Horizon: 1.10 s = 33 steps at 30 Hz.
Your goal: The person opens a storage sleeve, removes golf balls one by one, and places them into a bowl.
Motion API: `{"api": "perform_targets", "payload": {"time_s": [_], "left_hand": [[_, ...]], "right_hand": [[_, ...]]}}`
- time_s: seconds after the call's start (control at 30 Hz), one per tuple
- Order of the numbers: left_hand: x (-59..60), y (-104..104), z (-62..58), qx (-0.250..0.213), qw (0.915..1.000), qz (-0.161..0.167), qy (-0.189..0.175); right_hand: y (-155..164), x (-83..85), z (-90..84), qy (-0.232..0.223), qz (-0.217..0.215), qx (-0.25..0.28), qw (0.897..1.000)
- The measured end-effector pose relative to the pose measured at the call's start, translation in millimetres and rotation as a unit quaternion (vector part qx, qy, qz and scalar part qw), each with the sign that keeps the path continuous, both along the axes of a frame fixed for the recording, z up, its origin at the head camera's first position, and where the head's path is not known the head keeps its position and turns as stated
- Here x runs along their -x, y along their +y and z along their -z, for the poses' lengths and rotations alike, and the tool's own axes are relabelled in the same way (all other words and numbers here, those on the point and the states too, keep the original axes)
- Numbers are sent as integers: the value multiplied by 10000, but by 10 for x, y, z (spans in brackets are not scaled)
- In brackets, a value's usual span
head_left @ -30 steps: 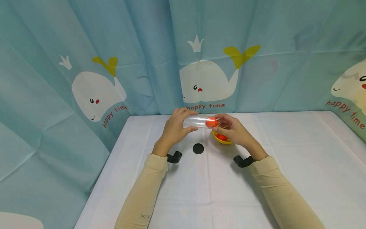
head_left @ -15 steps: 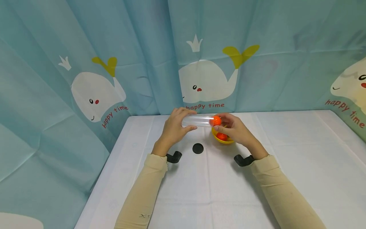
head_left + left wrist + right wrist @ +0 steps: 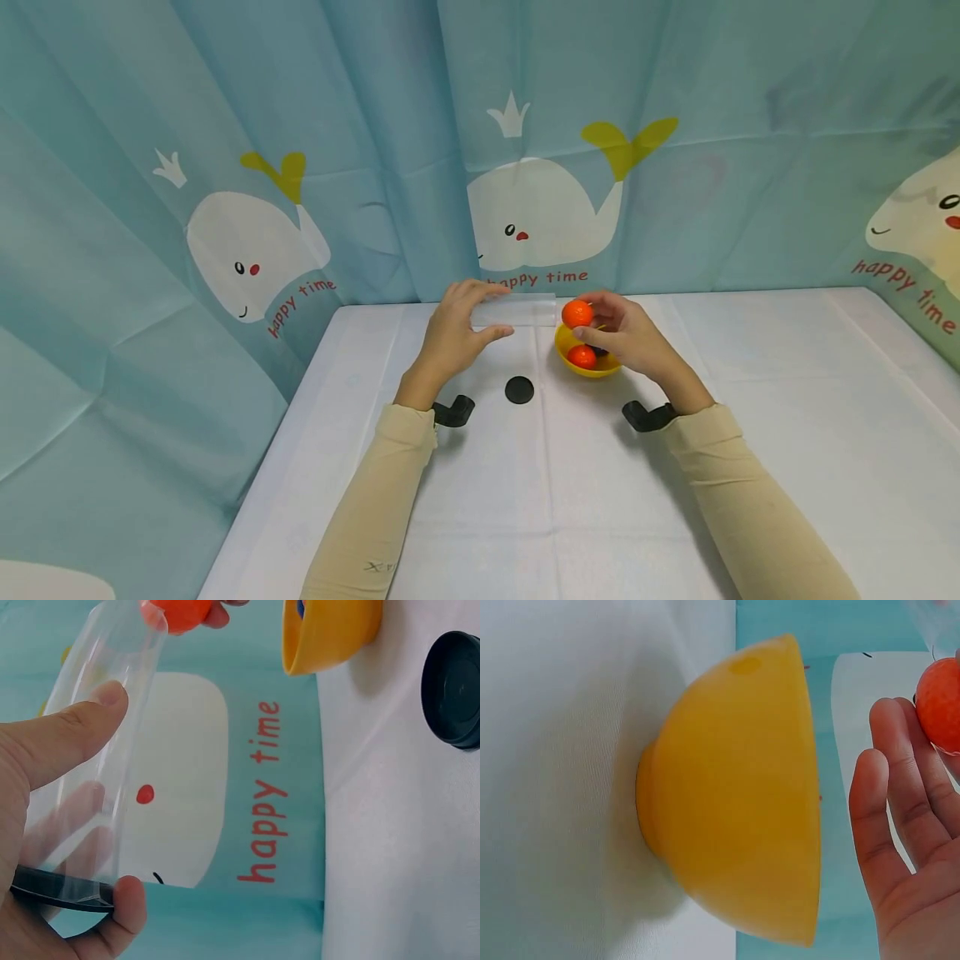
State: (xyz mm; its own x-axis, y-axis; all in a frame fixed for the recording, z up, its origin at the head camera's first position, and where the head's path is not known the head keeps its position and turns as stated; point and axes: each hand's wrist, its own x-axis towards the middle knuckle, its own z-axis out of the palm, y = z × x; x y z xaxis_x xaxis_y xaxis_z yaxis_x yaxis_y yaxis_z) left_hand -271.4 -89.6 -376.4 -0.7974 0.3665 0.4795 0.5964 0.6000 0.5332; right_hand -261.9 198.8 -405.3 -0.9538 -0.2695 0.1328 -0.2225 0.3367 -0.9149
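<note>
My left hand (image 3: 457, 333) grips a clear plastic tube (image 3: 517, 310) and holds it level above the table, thumb under and fingers over it; the tube (image 3: 97, 742) looks empty in the left wrist view. My right hand (image 3: 618, 333) pinches an orange ball (image 3: 577, 313) just outside the tube's open right end. The same ball (image 3: 178, 611) shows at that mouth, and at the fingertips (image 3: 941, 705) in the right wrist view. Below sits a yellow bowl (image 3: 588, 368) holding another orange ball (image 3: 582, 357).
A black round cap (image 3: 519, 389) lies on the white table (image 3: 750, 467) in front of the tube, left of the bowl (image 3: 739, 795). A whale-print curtain (image 3: 540, 150) closes the back and both sides.
The orange ball was inside the tube's right end; my right hand has drawn it out to the right. The left hand and tube rose slightly.
</note>
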Motion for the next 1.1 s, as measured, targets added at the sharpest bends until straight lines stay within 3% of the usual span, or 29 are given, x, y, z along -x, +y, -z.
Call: {"api": "perform_targets", "payload": {"time_s": [0.43,1.1], "left_hand": [[-9,-2,-2,-27,10000,-9,-71],[-12,-15,-13,58,9998,-9,-181]], "right_hand": [[154,3,-10,140,130,-184,9996],[397,46,13,245,209,-1119,9932]]}}
